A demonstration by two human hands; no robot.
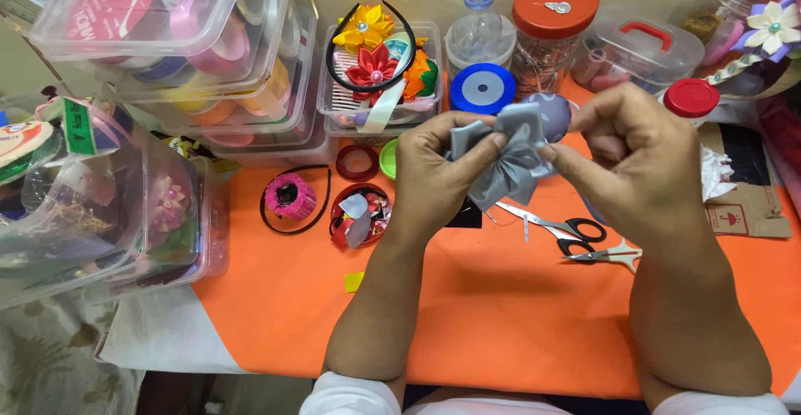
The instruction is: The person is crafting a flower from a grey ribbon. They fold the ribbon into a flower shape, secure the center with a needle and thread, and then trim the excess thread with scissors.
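Both hands are raised above the orange table cover and pinch a folded grey ribbon piece shaped like fabric petals. My left hand grips its left side with thumb and fingers. My right hand pinches its right side. Behind the ribbon piece a grey-purple rounded object shows between the hands. Black-handled scissors and a smaller pair of scissors lie on the cover just below my right hand.
Clear boxes of ribbon rolls are stacked at the back left. A clear tub holds fabric flowers and a black headband. A blue ribbon spool, an orange-lidded jar, a plastic bottle, a pink-flower headband and a scrap-filled red lid stand around.
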